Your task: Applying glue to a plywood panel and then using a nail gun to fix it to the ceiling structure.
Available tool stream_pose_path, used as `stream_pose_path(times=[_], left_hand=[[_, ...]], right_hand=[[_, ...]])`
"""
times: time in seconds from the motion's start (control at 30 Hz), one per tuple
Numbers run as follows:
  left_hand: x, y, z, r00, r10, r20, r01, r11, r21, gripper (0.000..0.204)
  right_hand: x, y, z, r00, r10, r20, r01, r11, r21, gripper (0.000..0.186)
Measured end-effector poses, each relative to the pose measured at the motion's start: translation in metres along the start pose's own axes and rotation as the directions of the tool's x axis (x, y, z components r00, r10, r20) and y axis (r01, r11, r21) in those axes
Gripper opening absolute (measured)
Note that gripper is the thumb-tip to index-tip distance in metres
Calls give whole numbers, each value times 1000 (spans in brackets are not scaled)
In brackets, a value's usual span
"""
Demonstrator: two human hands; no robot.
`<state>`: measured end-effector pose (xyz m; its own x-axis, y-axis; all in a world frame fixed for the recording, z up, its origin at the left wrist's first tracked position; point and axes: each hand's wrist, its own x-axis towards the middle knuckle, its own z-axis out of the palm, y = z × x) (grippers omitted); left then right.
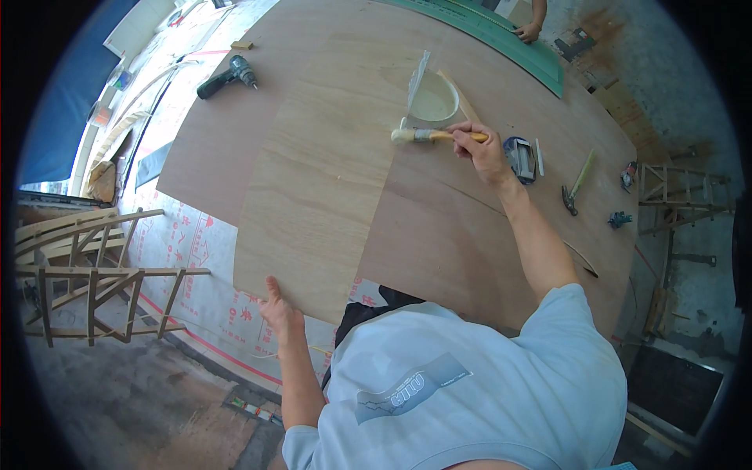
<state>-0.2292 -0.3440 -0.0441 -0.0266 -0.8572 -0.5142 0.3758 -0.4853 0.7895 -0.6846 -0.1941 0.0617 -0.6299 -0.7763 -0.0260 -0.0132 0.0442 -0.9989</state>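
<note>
My right hand (pixel 479 150) is closed around the wooden handle of a paintbrush (pixel 424 135). Its bristles point left and are coated with something pale and wet. Just beyond the brush stands a round tub (pixel 435 97) of cream-coloured liquid, with a clear plastic liner sticking up at its left rim. A light plywood strip (pixel 313 164) runs lengthwise over larger brownish boards (pixel 446 227). At the strip's near left end, my left hand (pixel 280 309) grips its edge, thumb on top and the other fingers mostly hidden below.
A cordless drill (pixel 229 77) lies at the far left. On the right are a clear-and-grey case (pixel 520 159), a hammer (pixel 578 184) and a small blue power tool (pixel 620 219). Another person's hand (pixel 529 32) rests on a green board (pixel 501 47). Wooden trestles (pixel 102 274) stand left.
</note>
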Motion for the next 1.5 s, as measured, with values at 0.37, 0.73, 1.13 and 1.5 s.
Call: stream_pose_path(times=[0.37,0.73,1.13,1.5], left_hand=[[-3,-2,0,999,14,50,-13,1000,-6,55],[-7,-4,4,998,23,-55,-20,999,49,58],[-10,-7,6,997,69,17,-69,998,-5,47],[-4,-14,-2,995,86,53,-85,996,-19,49]], right_hand=[[59,4,-20,975,-99,-199,62,981,-184,19],[9,-48,12,991,-73,108,101,952,-288,19],[96,-21,-30,988,-146,-46,98,833,-545,19],[-5,-54,26,962,99,255,0,933,-359,20]])
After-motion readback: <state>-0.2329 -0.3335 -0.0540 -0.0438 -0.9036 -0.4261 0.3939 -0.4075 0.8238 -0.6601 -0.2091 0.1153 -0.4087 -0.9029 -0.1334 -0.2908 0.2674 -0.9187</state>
